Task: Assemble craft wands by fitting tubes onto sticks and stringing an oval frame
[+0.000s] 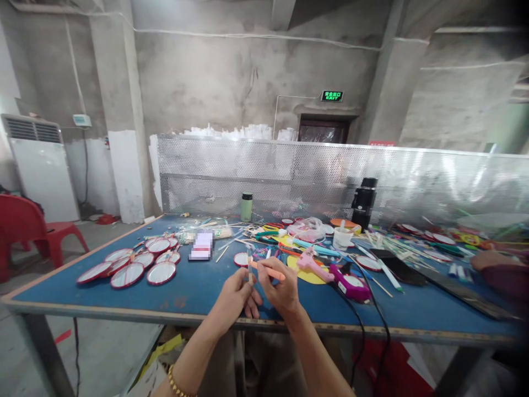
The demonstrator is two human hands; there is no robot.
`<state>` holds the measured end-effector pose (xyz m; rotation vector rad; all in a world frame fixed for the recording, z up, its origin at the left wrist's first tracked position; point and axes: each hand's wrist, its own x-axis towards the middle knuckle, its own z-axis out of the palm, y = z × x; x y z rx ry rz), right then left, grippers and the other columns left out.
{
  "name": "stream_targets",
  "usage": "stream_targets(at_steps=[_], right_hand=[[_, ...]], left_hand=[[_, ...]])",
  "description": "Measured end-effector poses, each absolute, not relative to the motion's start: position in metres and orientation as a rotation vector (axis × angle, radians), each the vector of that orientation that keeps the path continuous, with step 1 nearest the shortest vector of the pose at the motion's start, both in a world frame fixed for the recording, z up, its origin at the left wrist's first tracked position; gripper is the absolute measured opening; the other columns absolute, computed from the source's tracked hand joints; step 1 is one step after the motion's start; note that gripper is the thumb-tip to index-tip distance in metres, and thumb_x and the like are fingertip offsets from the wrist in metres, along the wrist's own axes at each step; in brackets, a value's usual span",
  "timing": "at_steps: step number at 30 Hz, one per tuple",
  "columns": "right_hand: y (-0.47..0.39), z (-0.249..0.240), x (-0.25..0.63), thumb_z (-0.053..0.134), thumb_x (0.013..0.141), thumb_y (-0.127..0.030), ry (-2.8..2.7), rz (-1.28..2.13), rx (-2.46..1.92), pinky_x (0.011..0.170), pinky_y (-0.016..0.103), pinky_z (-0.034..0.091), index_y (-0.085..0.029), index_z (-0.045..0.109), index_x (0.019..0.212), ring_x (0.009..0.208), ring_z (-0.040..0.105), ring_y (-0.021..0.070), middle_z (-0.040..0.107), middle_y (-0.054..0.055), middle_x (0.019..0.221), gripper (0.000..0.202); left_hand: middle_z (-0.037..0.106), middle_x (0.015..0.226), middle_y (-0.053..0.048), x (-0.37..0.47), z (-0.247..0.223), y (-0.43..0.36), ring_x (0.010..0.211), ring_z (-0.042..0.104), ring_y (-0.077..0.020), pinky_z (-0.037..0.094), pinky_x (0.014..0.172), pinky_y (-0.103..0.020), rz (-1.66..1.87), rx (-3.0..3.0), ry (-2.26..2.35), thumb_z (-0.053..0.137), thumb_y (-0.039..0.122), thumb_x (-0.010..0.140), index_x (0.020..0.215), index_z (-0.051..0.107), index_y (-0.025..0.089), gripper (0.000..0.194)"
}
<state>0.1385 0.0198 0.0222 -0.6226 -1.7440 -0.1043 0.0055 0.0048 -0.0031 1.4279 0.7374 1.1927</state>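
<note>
The thin strip (249, 266) stands roughly upright above the near edge of the blue table (190, 286), pinched in my left hand (232, 294), and my right hand (283, 289) has its fingers closed round an orange pen-like tool (271, 271), its tip beside the strip. Just beyond lies a red-rimmed disc (240, 258); to the right are a pink gun-shaped tool (313, 267) and a purple box (351, 284), to the left a phone (201, 245) and, farther left, a cluster of similar discs (128, 274)
</note>
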Motion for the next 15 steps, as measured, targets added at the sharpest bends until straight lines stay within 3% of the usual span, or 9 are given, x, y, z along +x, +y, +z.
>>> stream_targets(at_steps=[15], right_hand=[[0.0200, 0.0251, 0.1376, 0.051, 0.088, -0.019, -1.717, -0.090, -0.627, 0.056, 0.022, 0.048, -0.020, 0.064, 0.083, 0.058, 0.059, 0.0114, 0.064, 0.000, 0.068, 0.014]], left_hand=[[0.067, 0.061, 0.000, 0.0047, -0.0036, 0.0052, 0.036, 0.061, -0.0120, 0.037, 0.032, -0.016, 1.182, 1.431, 0.740, 0.054, 0.051, 0.082, 0.090, 0.045, 0.020, 0.033]])
